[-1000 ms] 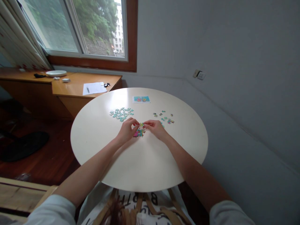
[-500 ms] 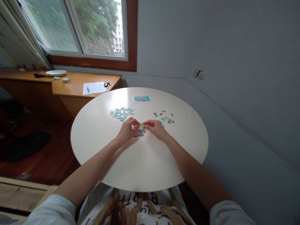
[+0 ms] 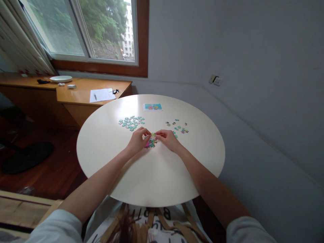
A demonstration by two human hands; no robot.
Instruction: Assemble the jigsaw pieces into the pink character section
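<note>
My left hand (image 3: 137,140) and my right hand (image 3: 168,138) meet over the middle of the round white table (image 3: 152,175), fingers pinched. Together they pinch a small yellow-green puzzle piece (image 3: 153,135) between their fingertips. Right below it lies a joined cluster of pink and multicoloured puzzle pieces (image 3: 150,144). A heap of teal loose pieces (image 3: 131,122) lies just beyond my left hand. Several scattered mixed-colour pieces (image 3: 178,127) lie beyond my right hand. A small reference picture card (image 3: 152,107) rests at the table's far side.
A wooden desk (image 3: 76,96) under the window holds a sheet of paper with a pen (image 3: 100,95), a white plate (image 3: 60,79) and small items. A grey wall with a socket (image 3: 215,80) runs along the right. A wooden chair (image 3: 149,226) is beneath me.
</note>
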